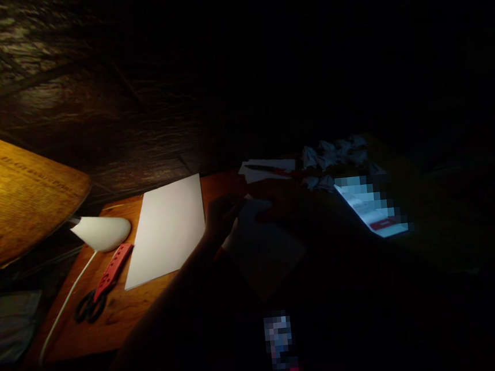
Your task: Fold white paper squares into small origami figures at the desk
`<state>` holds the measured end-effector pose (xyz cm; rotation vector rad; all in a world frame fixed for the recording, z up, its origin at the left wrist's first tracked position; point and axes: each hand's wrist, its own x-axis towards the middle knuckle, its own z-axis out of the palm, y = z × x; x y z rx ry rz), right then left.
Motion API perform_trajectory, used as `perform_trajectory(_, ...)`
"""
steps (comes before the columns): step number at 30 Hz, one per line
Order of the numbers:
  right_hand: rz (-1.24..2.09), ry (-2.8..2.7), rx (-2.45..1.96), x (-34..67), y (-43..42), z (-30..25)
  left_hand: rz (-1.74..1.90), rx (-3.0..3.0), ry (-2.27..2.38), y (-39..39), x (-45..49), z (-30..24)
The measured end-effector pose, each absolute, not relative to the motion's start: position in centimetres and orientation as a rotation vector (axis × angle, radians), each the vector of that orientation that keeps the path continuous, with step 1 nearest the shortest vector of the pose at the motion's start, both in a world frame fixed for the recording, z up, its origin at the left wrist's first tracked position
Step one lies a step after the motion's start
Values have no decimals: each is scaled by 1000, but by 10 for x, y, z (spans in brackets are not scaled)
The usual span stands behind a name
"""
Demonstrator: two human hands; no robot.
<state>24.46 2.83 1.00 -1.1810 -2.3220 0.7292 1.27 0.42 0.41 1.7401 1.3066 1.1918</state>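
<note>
1. Dark scene, lit only by a white lamp (102, 231) just left of the white sheet (167, 230), which lies flat on the wooden desk (124, 312).
2. Left hand (222, 215) in silhouette at the white sheet's right edge, fingers on a second, shadowed sheet (264, 247); pinching or just pressing, cannot tell.
3. Right hand (284, 204) no more than a faint dim shape farther right of the white sheet, at the shadowed sheet's top edge; open or closed, cannot tell.
4. Scissors (103, 287) with a red blade cover just left of the white sheet's lower corner, touched by neither hand.
5. Beyond the white sheet's far right corner, a smaller paper (267, 171) with a dark pen-like thing on it; farther right, a heap of crumpled papers (335, 156).
6. Lit phone screen (370, 206) well to the right of the white sheet.
7. Judged from the layout: several papers already crumpled and set aside, one sheet under the hands, the white sheet not yet creased or cut.
</note>
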Motion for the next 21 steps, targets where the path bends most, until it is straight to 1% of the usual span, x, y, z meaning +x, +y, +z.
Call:
perform_trajectory(6, 746, -2306, -1079, 243, 24, 14, 1177, 1811, 1380, 4, 13, 5)
perform_trajectory(9, 759, -2276, -1141, 242, 24, 13, 1182, 1815, 1387, 3, 14, 7)
perform_trajectory(14, 756, -2313, -1186, 244, 28, 7, 1200, 1686, 1251, 0, 18, 9)
perform_trajectory(21, 913, -2129, -1133, 242, 25, 7, 988, 1604, 1172, 4, 15, 2)
